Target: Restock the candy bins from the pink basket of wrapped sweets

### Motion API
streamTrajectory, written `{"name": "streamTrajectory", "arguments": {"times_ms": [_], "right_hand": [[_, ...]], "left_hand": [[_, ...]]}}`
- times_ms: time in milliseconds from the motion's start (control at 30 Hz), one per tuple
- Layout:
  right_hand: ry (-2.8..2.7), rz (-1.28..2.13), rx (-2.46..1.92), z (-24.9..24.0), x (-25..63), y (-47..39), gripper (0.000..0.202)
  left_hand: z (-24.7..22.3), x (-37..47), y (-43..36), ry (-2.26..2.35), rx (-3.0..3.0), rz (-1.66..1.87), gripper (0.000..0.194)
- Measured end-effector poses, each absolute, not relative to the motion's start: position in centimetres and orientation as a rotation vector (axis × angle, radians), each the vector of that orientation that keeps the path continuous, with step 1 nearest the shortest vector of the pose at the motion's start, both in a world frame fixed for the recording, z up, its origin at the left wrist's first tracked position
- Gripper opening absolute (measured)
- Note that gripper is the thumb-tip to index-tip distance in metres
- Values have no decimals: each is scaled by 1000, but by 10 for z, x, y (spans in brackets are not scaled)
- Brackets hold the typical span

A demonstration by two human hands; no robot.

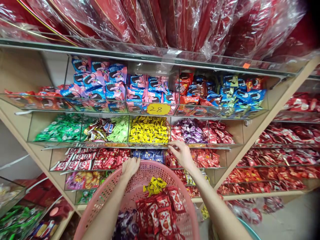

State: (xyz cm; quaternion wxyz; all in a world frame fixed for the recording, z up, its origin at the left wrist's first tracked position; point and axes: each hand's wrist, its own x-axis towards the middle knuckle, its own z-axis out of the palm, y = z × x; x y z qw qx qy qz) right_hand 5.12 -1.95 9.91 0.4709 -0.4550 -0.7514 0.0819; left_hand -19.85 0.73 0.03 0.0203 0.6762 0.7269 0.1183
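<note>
A pink perforated plastic basket [186, 196] stands in front of me, tilted toward the shelves. My left hand [130, 166] is closed over its far rim. Inside lie red-and-white wrapped candies [165, 220], a small heap of yellow wrapped candies [155, 185] and some purple wrapped candies [125, 224], partly behind my left forearm. My right hand [182, 154] hovers beyond the basket at the front edge of a shelf, its bent fingers apart and no candy visible in them. Just above and left of those fingers is a compartment full of yellow candies [149, 130].
Clear dividers separate green candies [60, 128] and purple candies [191, 130] along the same shelf. Blue-and-pink biscuit packs [95, 81] fill the shelf above, with a yellow "28" tag [158, 109] on its front. Plastic-wrapped red goods [160, 23] hang over everything. A wooden upright [268, 123] stands right.
</note>
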Motion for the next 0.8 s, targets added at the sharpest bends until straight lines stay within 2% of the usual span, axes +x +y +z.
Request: {"name": "streamTrajectory", "arguments": {"times_ms": [133, 267, 533, 800], "right_hand": [[-2044, -274, -1222, 120, 27, 8, 16], [-2108, -499, -1370, 123, 18, 24, 15], [-2182, -589, -1383, 119, 12, 31, 22], [-1949, -429, -1338, 129, 17, 21, 24]], "left_hand": [[1, -202, 12, 2247, 2087, 331, 54], [-1, -203, 14, 2252, 2085, 311, 54], [-7, -206, 18, 2250, 2049, 275, 55], [0, -204, 20, 2239, 2035, 282, 58]]}}
